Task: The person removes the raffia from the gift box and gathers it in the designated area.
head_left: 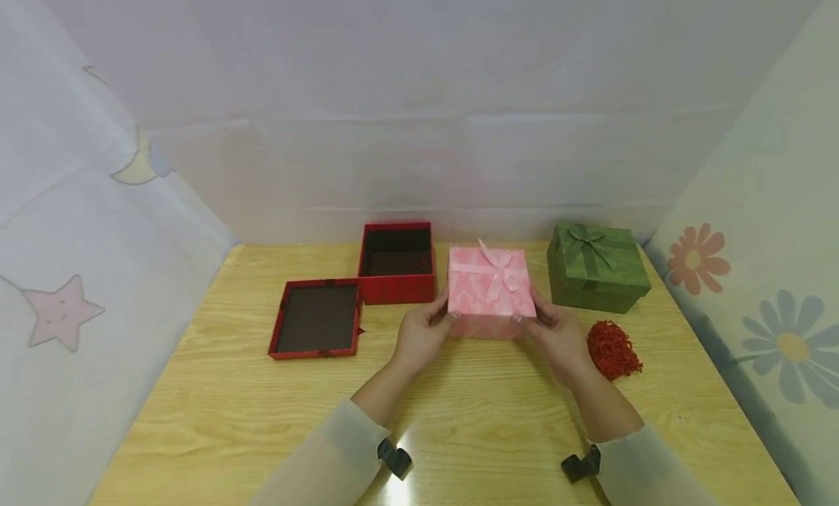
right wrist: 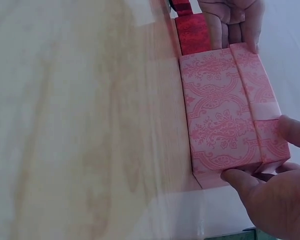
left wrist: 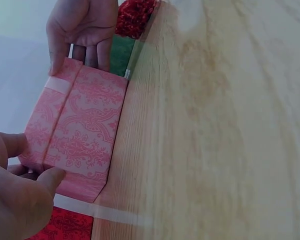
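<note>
an open red box (head_left: 397, 290) stands beside an upturned lid (head_left: 317, 319); red shreds (head_left: 612, 350) lie before a green box (head_left: 609, 282); flowers (head_left: 792, 347) mark the right wall (head_left: 754, 207).

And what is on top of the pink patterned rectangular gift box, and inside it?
On top, a pink ribbon bow sits on the lid. The inside of the box cannot be seen; the lid covers it.

The interior of the pink gift box (head_left: 488, 293) is concealed. In the left wrist view, picture edges truncate the left hand (left wrist: 20, 195) and red box (left wrist: 70, 225).
</note>
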Available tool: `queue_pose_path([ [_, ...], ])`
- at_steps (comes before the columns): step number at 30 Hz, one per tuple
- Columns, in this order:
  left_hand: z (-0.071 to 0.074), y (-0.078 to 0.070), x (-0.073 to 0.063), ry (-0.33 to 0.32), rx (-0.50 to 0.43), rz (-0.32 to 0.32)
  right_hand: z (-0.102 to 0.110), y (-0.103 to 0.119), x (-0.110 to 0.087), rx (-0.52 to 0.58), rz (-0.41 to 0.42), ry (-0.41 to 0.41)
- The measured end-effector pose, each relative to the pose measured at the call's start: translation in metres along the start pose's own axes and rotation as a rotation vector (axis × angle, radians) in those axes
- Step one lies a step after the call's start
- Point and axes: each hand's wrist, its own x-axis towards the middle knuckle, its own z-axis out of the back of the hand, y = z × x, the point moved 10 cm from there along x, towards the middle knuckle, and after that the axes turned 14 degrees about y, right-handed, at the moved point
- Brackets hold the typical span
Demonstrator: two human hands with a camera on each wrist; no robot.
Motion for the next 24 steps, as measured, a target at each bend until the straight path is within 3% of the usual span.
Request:
queue_pose_path([
  [15,0.000,-0.002,-0.029,0.058,-0.031,0.018,-0.011,-0.002,-0.029,-0.007,-0.002,-0.021],
  [24,0.000,0.003,-0.049,0.086,-0.134,0.034,-0.019,0.002,-0.050,-0.036,0.027,-0.034],
])
